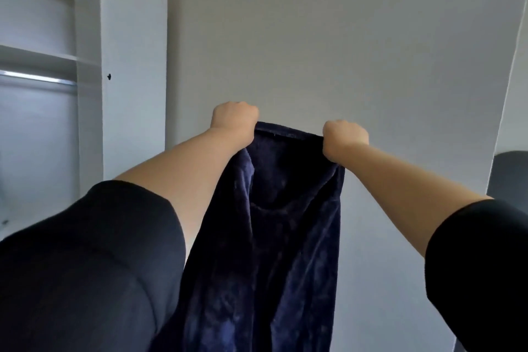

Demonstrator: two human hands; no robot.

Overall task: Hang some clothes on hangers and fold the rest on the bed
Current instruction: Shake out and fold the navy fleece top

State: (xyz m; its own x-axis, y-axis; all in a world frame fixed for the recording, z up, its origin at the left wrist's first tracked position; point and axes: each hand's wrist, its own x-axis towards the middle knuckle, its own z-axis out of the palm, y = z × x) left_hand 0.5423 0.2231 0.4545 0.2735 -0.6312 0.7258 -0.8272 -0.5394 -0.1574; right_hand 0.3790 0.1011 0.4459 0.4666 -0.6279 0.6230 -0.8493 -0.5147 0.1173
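Note:
A dark navy velvety garment (274, 237) hangs straight down in front of me, held up by its top edge. My left hand (234, 120) grips the left end of that edge in a fist. My right hand (344, 138) grips the right end the same way, a little lower. The cloth between the two fists is stretched nearly flat and the rest falls out of the bottom of the view. No hanger and no bed is in view.
An open white wardrobe (88, 66) stands at the left with a shelf and a bare metal rail (37, 77); its door (134, 71) swings outward. A plain wall is behind the garment. A dark rounded object (511, 171) shows at the right edge.

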